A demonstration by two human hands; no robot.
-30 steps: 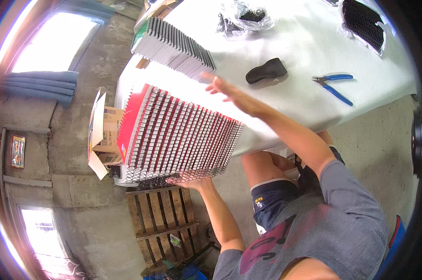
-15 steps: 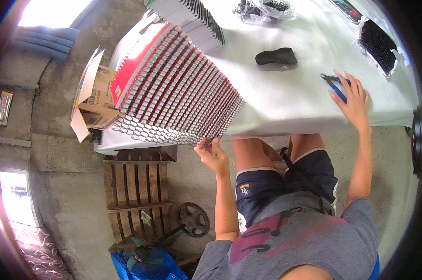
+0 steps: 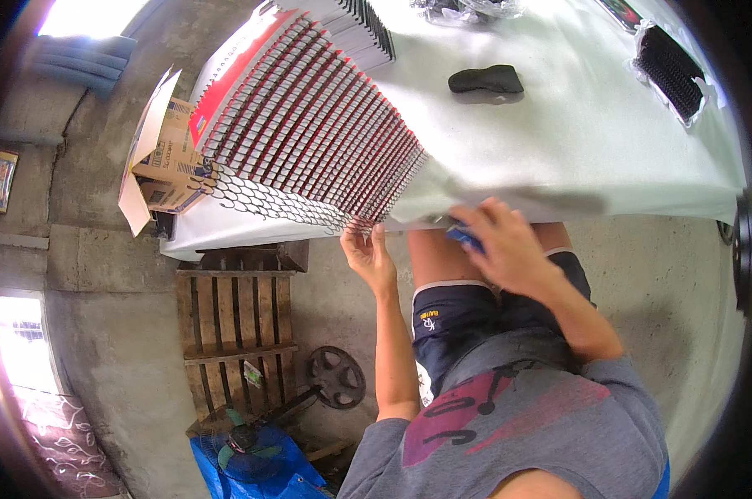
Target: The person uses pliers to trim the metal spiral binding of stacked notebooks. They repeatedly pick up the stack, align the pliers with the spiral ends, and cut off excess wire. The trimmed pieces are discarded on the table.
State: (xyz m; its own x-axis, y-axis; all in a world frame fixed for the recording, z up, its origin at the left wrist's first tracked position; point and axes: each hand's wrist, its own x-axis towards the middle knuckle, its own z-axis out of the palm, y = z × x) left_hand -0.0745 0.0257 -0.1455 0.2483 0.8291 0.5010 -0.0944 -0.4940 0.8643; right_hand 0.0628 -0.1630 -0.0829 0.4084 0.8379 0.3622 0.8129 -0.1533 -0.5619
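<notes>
A tall stack of spiral-bound notebooks (image 3: 309, 116) with red covers lies at the table's left, its rows of wire coils facing me. Loose wire coil (image 3: 263, 198) hangs along its near edge. At the stack's near corner my left hand (image 3: 369, 259) is closed, thumb and fingers pinching the end of the coil. My right hand (image 3: 513, 254) is wrapped round blue-handled pliers (image 3: 465, 236) over the table's front edge, to the right of my left hand. The pliers' jaws point toward the coil and are blurred.
On the white-covered table (image 3: 559, 141) lie a black oblong object (image 3: 485, 80) and plastic-wrapped black coils (image 3: 668, 73). Another stack of notebooks (image 3: 355, 33) stands behind the red one. An open cardboard box (image 3: 166, 158) is at the left, with a wooden pallet (image 3: 239, 320) and fan (image 3: 243, 441) below.
My right hand has picked the pliers up from the table and brought them left and nearer to me. My left hand stays at the coil's end. The whole view has shifted slightly.
</notes>
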